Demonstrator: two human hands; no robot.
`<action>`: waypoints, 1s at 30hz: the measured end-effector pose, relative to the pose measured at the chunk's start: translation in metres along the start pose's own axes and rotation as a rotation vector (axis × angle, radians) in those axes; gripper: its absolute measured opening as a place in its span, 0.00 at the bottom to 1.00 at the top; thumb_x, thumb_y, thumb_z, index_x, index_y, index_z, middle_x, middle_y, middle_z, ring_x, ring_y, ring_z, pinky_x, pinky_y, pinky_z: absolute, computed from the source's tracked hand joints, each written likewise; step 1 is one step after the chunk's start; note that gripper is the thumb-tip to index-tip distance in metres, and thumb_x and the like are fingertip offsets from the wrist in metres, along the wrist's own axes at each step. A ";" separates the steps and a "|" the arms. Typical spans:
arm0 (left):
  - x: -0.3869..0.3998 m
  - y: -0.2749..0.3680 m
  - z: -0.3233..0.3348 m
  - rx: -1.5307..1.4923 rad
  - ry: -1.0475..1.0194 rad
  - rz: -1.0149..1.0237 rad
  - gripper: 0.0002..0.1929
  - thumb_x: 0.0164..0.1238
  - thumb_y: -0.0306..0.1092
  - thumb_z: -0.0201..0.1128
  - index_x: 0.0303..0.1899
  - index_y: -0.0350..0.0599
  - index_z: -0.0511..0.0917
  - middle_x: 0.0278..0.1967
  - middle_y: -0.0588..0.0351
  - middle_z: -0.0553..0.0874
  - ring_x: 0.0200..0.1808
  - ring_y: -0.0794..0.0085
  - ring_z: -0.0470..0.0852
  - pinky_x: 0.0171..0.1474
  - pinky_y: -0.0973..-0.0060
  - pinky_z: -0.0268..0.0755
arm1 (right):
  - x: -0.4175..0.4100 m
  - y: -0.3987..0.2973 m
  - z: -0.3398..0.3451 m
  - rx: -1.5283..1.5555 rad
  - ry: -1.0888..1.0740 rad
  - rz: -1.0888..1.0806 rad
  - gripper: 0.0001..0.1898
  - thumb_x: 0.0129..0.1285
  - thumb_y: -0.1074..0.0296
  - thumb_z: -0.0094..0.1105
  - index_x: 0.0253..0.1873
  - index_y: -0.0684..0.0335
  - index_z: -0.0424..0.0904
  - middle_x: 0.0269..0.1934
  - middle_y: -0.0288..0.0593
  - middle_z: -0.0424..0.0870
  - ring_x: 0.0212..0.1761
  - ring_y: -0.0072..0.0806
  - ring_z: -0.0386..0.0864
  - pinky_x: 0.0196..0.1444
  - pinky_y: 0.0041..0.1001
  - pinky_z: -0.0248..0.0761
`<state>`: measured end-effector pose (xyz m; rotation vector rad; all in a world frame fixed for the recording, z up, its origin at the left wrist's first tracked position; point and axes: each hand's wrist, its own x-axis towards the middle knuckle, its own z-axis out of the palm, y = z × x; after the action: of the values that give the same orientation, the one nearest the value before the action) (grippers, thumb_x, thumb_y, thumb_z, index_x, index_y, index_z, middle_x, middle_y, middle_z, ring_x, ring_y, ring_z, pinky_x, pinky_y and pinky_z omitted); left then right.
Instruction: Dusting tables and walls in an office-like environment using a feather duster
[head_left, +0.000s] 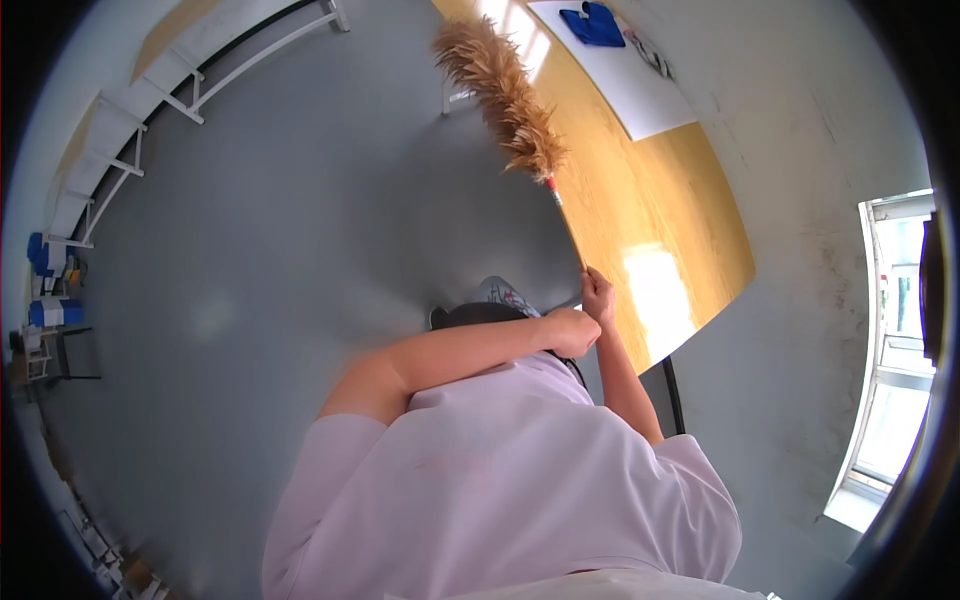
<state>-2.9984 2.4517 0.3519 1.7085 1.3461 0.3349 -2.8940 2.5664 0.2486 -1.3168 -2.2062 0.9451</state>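
Observation:
A feather duster (514, 101) with brown plumes and a thin handle reaches away from me, along the near edge of a wood-topped table (660, 202). My right hand (598, 296) is shut around the handle, beside the table edge. Just below it, my left hand (571, 332) is curled into a fist against the right wrist, in line with the handle's lower end, which the hands hide. The plumes overlap the table's far part; I cannot tell whether they touch it.
On the table lie a white sheet or board (637, 97), a folded blue cloth (592, 26) and a small crumpled item (651, 54). A wall and a window (892, 352) stand on the right. White-framed tables (169, 90) line the left wall, with blue-and-white boxes (56, 311) nearby.

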 end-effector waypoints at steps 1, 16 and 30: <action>-0.012 -0.001 -0.014 -0.021 -0.028 0.013 0.07 0.54 0.30 0.56 0.32 0.42 0.80 0.34 0.47 0.85 0.39 0.54 0.83 0.42 0.60 0.73 | 0.013 -0.016 0.001 0.014 0.014 -0.019 0.14 0.64 0.64 0.54 0.49 0.67 0.79 0.25 0.51 0.81 0.23 0.33 0.77 0.28 0.30 0.68; -0.052 -0.197 -0.213 -0.435 0.569 -0.102 0.10 0.61 0.33 0.60 0.41 0.39 0.77 0.29 0.59 0.82 0.29 0.78 0.78 0.33 0.77 0.71 | 0.296 -0.127 0.118 -0.013 -0.024 -0.126 0.14 0.66 0.61 0.48 0.42 0.66 0.79 0.29 0.59 0.80 0.33 0.47 0.79 0.36 0.37 0.70; -0.139 -0.511 -0.046 -0.450 0.644 -0.960 0.08 0.54 0.26 0.58 0.37 0.37 0.76 0.25 0.50 0.81 0.25 0.66 0.81 0.24 0.70 0.74 | 0.330 -0.132 -0.311 -0.092 1.171 -0.288 0.07 0.67 0.69 0.53 0.46 0.62 0.77 0.17 0.29 0.63 0.18 0.14 0.57 0.20 0.20 0.53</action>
<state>-3.4035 2.3489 0.0231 0.4561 2.1726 0.5792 -2.9336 2.9211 0.5583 -1.0914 -1.4164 -0.0973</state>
